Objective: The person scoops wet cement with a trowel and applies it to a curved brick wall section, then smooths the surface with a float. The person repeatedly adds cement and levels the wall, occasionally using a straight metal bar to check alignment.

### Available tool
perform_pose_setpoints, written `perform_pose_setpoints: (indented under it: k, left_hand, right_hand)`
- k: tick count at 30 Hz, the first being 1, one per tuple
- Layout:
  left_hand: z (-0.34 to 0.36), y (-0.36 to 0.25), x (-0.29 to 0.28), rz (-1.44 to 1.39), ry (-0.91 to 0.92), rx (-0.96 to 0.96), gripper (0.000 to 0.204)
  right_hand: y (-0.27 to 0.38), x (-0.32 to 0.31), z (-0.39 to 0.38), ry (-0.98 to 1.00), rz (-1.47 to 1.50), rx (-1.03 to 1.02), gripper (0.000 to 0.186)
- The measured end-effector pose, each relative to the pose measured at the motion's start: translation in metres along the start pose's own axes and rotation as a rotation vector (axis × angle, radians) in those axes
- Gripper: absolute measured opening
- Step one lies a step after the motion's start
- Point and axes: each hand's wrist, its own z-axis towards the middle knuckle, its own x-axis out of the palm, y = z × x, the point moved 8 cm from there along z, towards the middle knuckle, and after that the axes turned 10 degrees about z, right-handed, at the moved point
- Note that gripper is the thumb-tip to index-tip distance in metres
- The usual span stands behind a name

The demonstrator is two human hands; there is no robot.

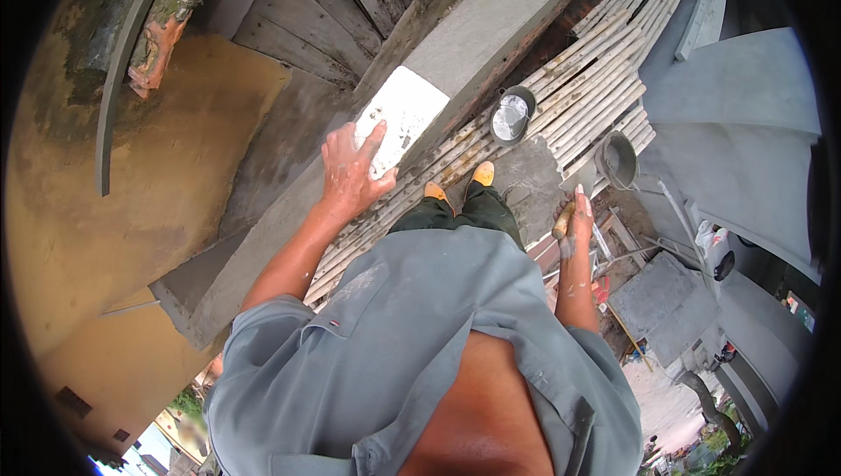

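My left hand (352, 174) grips the near end of a flat white rectangular board (410, 112), its index finger laid over the top face. The board has grey smears and rests against a smooth grey concrete ledge (491, 16) that runs diagonally across the view. Low on the right, my right hand (578, 218) is closed around the wooden handle of a trowel (563, 221). Its grey blade (578, 180) points away from me, close to a grey bucket (617, 161). Part of the grip is hidden by my fingers.
I stand on a platform of bamboo poles (604, 64), partly covered by a grey sheet (526, 196). A dark bucket (512, 115) holding pale wet material stands ahead of my feet. Wooden planks (307, 16) lie beyond the ledge. Right of the platform, the ground is far below.
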Motion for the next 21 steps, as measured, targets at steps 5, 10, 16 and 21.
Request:
perform_pose_setpoints:
  k: [5,10,16,21]
  left_hand:
    - [0.106,-0.026,0.015,0.044,-0.078,0.037,0.077]
    - [0.126,-0.026,0.016,0.053,0.0,0.058,0.075]
    - [-0.03,0.016,-0.009,0.017,0.09,0.057,0.085]
    - [-0.064,0.03,-0.014,0.005,0.143,0.009,0.086]
  right_hand:
    - [-0.011,-0.015,-0.012,-0.006,0.129,0.047,0.042]
    - [-0.017,-0.024,-0.016,-0.012,0.092,0.043,0.043]
    - [-0.025,-0.024,-0.014,-0.009,0.105,0.051,0.04]
    - [-0.031,-0.027,-0.022,-0.05,0.139,0.063,0.039]
